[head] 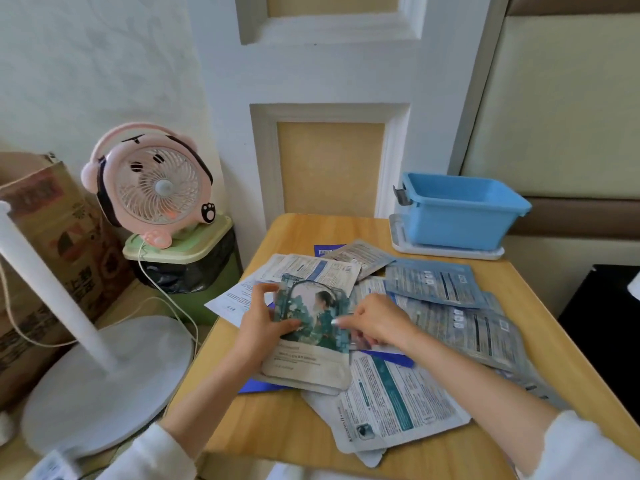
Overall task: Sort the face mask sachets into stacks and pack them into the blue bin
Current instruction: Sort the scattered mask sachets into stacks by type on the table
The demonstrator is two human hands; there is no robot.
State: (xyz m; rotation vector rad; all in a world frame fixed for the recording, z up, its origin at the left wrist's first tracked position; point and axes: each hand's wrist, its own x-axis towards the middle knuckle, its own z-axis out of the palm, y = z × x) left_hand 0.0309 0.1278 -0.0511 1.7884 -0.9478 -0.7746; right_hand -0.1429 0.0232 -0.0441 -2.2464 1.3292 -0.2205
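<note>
Currently the sorting step is in hand & packing looks not yet begun: a person's left hand (263, 320) & right hand (377, 323) both hold one flat teal-and-white illustrated sachet (308, 313) over the mid-left of a light wooden table (277, 424). The left hand's fingers curl round the sachet's left edge w/ the thumb on its face. The right hand, knuckles bent, pinches its right edge. The sachet lies atop a small pile of white-backed sachets (304, 370), prob. a stack being squared up. A rectangular blue plastic bin (457, 220) sits at the table's far right corner on a white tray (446, 252), w/ nothing visible inside. Other sachets are unsorted: grey-blue printed sachets (433, 282) overlap along the right edge, a large white sachet with a teal stripe (391, 400) lies near the front edge, & dark blue sachets (256, 386) poke out underneath. The next move likely calls for aligning this sachet on its pile, then picking matching ones from the heap. The loose overlapping foil lies between the hands & the bin, so it could slide or snag. Off the table's left edge are a pink round desk fan (156, 188) on a green waste bin w/ black liner (187, 268), a white pedestal base (104, 386) & a brown cardboard box (52, 237).
</note>
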